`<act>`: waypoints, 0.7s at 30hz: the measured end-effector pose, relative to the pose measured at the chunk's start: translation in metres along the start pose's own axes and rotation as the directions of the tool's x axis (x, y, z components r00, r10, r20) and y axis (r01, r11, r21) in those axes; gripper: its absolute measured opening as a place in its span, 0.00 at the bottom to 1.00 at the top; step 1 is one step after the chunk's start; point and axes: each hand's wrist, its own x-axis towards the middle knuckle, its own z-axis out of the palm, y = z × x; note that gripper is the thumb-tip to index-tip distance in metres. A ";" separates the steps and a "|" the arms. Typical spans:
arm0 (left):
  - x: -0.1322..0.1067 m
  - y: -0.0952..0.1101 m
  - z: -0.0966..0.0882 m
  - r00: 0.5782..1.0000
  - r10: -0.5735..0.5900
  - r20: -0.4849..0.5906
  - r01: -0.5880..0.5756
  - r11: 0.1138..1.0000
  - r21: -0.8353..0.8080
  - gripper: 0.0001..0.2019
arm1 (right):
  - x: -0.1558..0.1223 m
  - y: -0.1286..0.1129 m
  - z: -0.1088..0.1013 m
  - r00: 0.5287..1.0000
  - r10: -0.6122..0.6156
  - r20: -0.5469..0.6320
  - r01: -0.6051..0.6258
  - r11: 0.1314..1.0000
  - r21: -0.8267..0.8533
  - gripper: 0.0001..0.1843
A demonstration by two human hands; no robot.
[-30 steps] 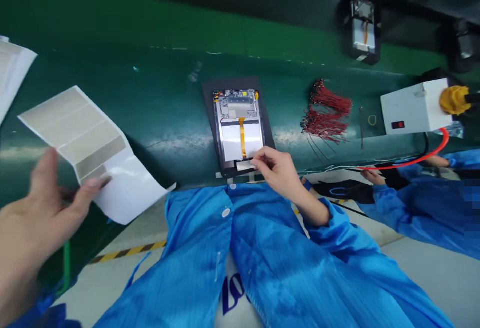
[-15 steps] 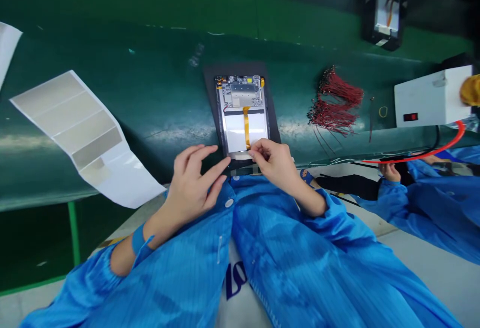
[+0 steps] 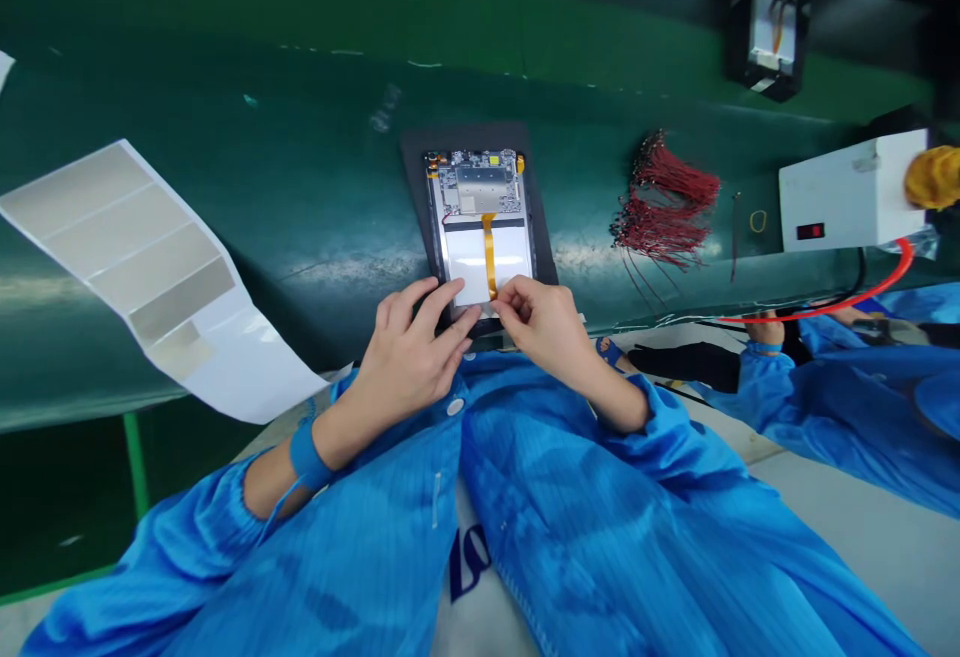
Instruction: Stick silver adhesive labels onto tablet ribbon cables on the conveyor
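An opened tablet point(image 3: 480, 227) lies on a dark mat point(image 3: 415, 187) on the green belt, its circuit board, silver battery and orange flex cable showing. My right hand point(image 3: 544, 322) pinches a small pale strip at the tablet's near edge. My left hand point(image 3: 412, 357) rests beside it, fingers stretched onto the tablet's near left corner, touching the frame. Both arms are in blue sleeves.
A white backing sheet point(image 3: 150, 277) with grey adhesive strips hangs over the belt edge at left. A bundle of red wires point(image 3: 660, 207) lies right of the tablet, then a white box point(image 3: 847, 192) with a red hose. A co-worker's hand and blue sleeve point(image 3: 765, 332) are at right.
My left hand left the white backing sheet, swung right and came down on the tablet's near left corner. My right hand stayed pinched at the tablet's near edge.
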 end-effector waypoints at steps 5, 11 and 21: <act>-0.002 -0.003 0.000 1.000 0.007 -0.025 -0.007 1.000 -0.026 0.19 | 0.000 -0.006 0.001 1.000 -0.021 0.014 0.024 0.976 -0.217 0.07; 0.013 0.008 0.011 0.998 0.037 -0.058 -0.038 0.999 -0.021 0.18 | 0.005 0.000 -0.024 0.996 0.012 0.087 0.024 0.916 -0.400 0.06; -0.010 -0.006 -0.003 1.000 -0.030 0.010 0.029 0.997 0.066 0.24 | -0.009 0.042 -0.028 0.925 -0.325 0.196 0.372 0.877 -0.304 0.18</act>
